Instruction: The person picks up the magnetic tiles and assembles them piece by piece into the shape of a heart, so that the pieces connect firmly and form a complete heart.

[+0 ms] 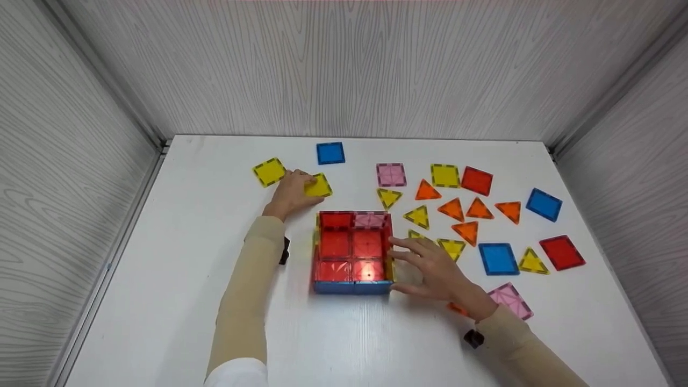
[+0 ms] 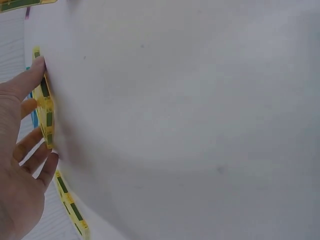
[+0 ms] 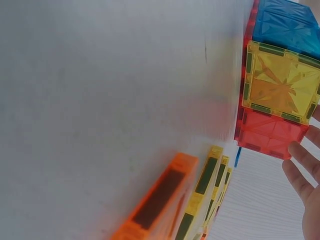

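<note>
A low open box of magnetic tiles stands in the middle of the table, with a red floor and blue front walls. Past its back left corner, my left hand holds a yellow square tile between thumb and fingers; the left wrist view shows the thumb on the yellow tile's edge. At the box's right side, my right hand has its fingers spread and the fingertips against the wall. That wall shows a yellow square and a red square in the right wrist view.
Another yellow square lies beside my left hand, and a blue square behind it. Right of the box lie several orange triangles, yellow triangles and squares, including a pink one near my right wrist. Wood-grain panels enclose the table.
</note>
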Tool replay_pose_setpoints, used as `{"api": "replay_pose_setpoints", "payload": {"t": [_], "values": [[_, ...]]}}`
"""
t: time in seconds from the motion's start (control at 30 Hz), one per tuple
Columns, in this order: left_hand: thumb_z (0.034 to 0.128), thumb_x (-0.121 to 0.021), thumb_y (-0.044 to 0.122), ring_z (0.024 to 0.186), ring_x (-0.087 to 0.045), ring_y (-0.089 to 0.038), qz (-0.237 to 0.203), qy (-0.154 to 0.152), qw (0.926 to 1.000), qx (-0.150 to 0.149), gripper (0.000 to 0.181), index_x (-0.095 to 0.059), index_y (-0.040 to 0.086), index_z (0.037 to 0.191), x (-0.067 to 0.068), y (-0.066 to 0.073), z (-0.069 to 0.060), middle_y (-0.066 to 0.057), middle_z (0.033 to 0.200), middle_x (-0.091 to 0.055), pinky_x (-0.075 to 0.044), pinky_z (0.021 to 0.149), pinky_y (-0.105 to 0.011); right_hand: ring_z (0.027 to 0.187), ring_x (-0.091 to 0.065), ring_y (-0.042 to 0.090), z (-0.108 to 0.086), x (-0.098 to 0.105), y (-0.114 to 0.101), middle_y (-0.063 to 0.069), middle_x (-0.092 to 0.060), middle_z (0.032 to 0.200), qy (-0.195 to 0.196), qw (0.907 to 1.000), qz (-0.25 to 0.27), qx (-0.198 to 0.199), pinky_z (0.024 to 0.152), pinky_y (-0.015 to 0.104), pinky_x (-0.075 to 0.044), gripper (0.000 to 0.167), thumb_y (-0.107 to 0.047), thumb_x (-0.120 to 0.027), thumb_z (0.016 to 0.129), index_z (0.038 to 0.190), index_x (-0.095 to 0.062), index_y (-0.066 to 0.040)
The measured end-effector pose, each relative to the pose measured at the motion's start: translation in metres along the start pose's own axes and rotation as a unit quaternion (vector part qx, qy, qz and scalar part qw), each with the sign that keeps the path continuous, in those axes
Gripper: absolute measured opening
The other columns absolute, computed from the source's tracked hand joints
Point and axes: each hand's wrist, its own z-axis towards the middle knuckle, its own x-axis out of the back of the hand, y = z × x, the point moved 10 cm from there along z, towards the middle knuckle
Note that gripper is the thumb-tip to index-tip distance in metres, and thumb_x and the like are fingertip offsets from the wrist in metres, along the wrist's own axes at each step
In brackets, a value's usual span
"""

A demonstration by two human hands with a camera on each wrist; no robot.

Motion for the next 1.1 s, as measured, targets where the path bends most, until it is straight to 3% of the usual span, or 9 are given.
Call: {"api": "replay_pose_setpoints", "payload": {"t": [0.27, 0.53, 0.7, 0.87, 1.1], "values": [[0.0921, -0.081, 0.040, 0.137, -0.045, -0.036, -0.011, -0.009, 0.9999, -0.009, 0.067, -0.062, 0.004, 0.145, 0.016, 0.003, -0.012, -0.019, 0.147, -0.054, -0.039, 0.124, -0.049, 0.134, -0.062, 0.029, 0.002, 0.001, 0.002, 0.006, -0.061, 0.154, 0.003, 1.0000, -0.001, 0.000, 0.107, 0.056, -0.056, 0.067, -0.059, -0.080, 0.086, 0.137, -0.070, -0.017], [0.0918, -0.081, 0.044, 0.141, -0.044, -0.037, -0.033, 0.004, 0.9983, -0.047, 0.067, -0.063, 0.008, 0.145, 0.041, 0.023, -0.030, -0.016, 0.149, -0.054, -0.040, 0.123, -0.053, 0.134, -0.063, 0.029, 0.002, 0.003, 0.002, 0.006, -0.061, 0.154, 0.011, 0.9999, -0.005, 0.000, 0.105, 0.056, -0.057, 0.067, -0.055, -0.085, 0.083, 0.136, -0.070, -0.017], [0.0909, -0.081, 0.045, 0.142, -0.044, -0.036, -0.035, 0.012, 0.9959, -0.083, 0.065, -0.065, 0.012, 0.144, 0.051, 0.043, -0.046, -0.014, 0.148, -0.056, -0.040, 0.123, -0.055, 0.134, -0.063, 0.029, -0.001, 0.002, 0.003, 0.007, -0.062, 0.153, 0.010, 0.9999, -0.007, -0.002, 0.104, 0.056, -0.057, 0.067, -0.054, -0.085, 0.082, 0.136, -0.070, -0.018], [0.0882, -0.082, 0.047, 0.139, -0.047, -0.034, -0.025, 0.007, 0.9916, -0.126, 0.064, -0.067, 0.016, 0.143, 0.053, 0.071, -0.068, -0.012, 0.146, -0.059, -0.042, 0.121, -0.056, 0.134, -0.062, 0.029, -0.001, 0.001, 0.003, 0.006, -0.062, 0.153, 0.010, 0.9999, -0.011, -0.005, 0.105, 0.056, -0.057, 0.069, -0.054, -0.086, 0.081, 0.138, -0.069, -0.019], [0.0872, -0.082, 0.046, 0.136, -0.050, -0.031, -0.013, -0.018, 0.9846, -0.173, 0.060, -0.071, 0.016, 0.137, 0.039, 0.101, -0.101, -0.010, 0.143, -0.062, -0.047, 0.118, -0.055, 0.134, -0.063, 0.029, -0.001, -0.001, 0.001, 0.007, -0.062, 0.152, 0.011, 0.9999, -0.012, 0.001, 0.104, 0.057, -0.057, 0.067, -0.057, -0.083, 0.084, 0.139, -0.068, -0.021]]}}
